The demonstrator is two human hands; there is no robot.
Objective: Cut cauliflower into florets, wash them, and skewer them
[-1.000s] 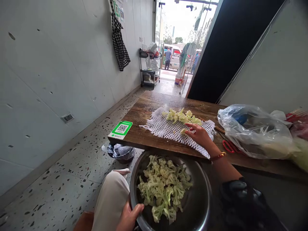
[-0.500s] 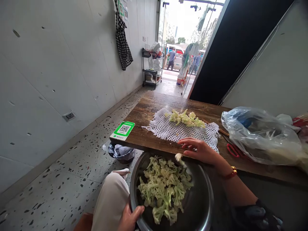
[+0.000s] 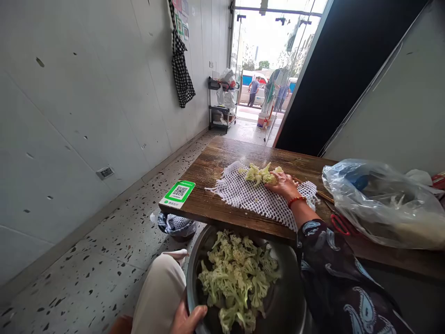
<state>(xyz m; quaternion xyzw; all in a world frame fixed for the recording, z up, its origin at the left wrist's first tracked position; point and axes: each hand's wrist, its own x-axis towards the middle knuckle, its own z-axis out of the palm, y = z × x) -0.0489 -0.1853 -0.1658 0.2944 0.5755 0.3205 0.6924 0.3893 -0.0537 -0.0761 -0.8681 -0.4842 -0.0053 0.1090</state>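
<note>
My left hand [image 3: 189, 319] grips the near left rim of a steel bowl [image 3: 290, 283], thumb over the edge. Many pale green-white cauliflower florets [image 3: 239, 273] lie heaped in that bowl, which sits below the table's front edge by my leg. Up on the table, my right hand [image 3: 282, 184] reaches over a white foam net [image 3: 236, 192], its fingers closed around the right part of a small row of cauliflower pieces [image 3: 256, 174]. The fingertips are partly hidden among these pieces.
On the wooden table [image 3: 205, 204] are a green QR-code card [image 3: 180, 191], red-handled scissors [image 3: 340, 224] and a clear plastic bag [image 3: 378, 204]. A lined bin [image 3: 177, 226] stands below the left corner. Beyond are a cart [image 3: 222, 109] and a glass doorway with people outside.
My right hand has moved from above the bowl, where a floret was dropping, forward onto the cauliflower on the net. My left hand still holds the bowl rim.
</note>
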